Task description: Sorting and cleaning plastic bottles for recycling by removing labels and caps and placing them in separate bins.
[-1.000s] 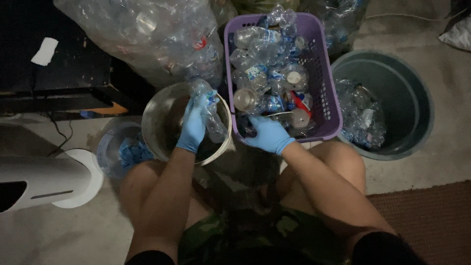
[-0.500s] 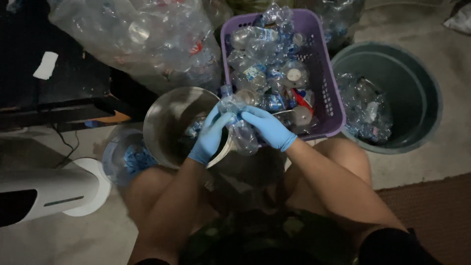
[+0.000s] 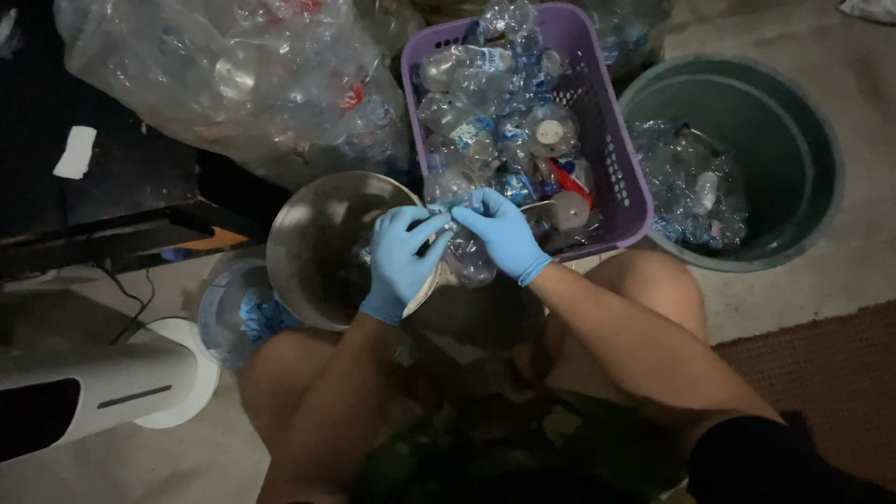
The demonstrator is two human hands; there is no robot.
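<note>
Concrete floor w/ basket [image 3: 623, 177] far, bowl [image 3: 313, 243] left; my left hand [image 3: 399, 261] & right hand [image 3: 504, 233] both grip one clear bottle [image 3: 467, 259], prob stripping cap/label, needs firm twist.

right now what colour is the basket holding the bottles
Purple, a slotted plastic basket, seen in the head view, just beyond the gloved right hand.
</note>
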